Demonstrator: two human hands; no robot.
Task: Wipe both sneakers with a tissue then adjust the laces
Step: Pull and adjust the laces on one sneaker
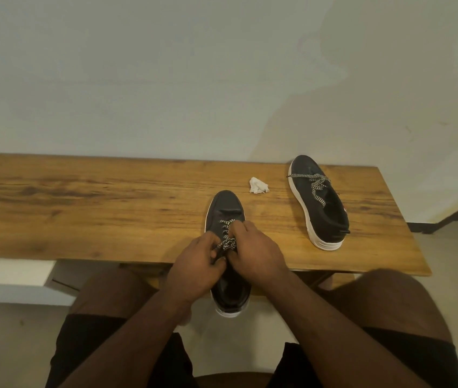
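**Laces in hand on the near sneaker**

I'm on the lacing step now — both hands are together at lower centre of the frame, working the near sneaker (226,219), which sits toe away from me with its heel hanging off the front edge of the bench (82,205). My left hand (197,264) has fingers curled in, pinching the speckled lace (226,242) near the tongue; my right hand (253,247) pinches the same lace from the other side, thumb and forefinger up by the upper eyelets. Hands nearly touching.

The tissue (258,185) lies crumpled on the bench at centre, just past the toe, in neither hand — so I judge the wiping is over. The far sneaker (318,203) rests at right of the frame, well apart, its laces loose and sprawled across the tongue.

Next move, as I read it: pull this lace even and snug, then reach right for the other sneaker, which looks undone.

Writing or brands: none I can read. There's a small red mark at the far sneaker's collar — too small to tell.
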